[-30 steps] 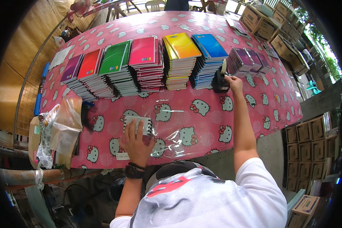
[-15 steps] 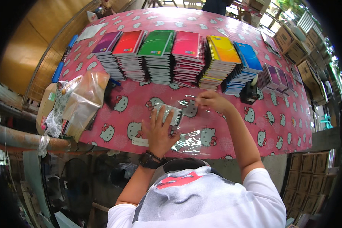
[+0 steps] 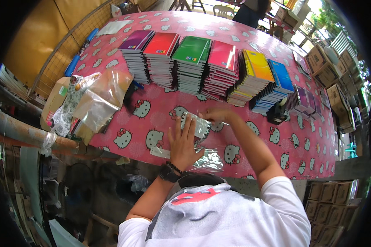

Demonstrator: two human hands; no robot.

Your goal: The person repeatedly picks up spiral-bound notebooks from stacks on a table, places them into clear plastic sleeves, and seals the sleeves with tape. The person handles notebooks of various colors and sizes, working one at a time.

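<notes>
A small spiral notebook [image 3: 201,128] with a pale cover lies on the pink table near the front edge, and clear film seems to cover it. My left hand [image 3: 183,142] presses flat on its left part, fingers stretched out. At the notebook's far right corner, my right hand [image 3: 215,115] has its fingers pinched together on the edge of the clear film, which is hard to see there. Shiny clear plastic film [image 3: 210,159] lies crumpled between my left wrist and the table edge. A pale paper strip [image 3: 160,152] sits left of my left hand.
Several tall stacks of spiral notebooks stand beyond my hands, including a green stack [image 3: 191,49] and a yellow stack [image 3: 258,66]. A black tape dispenser [image 3: 277,113] sits to their right. Plastic bags [image 3: 101,99] lie at the left edge. Cardboard boxes [image 3: 319,59] are piled beyond the table's right side.
My right hand has come left and nearer to the notebook, bringing the film in toward it. My left hand stays on the notebook. The whole view has shifted and tilted slightly.
</notes>
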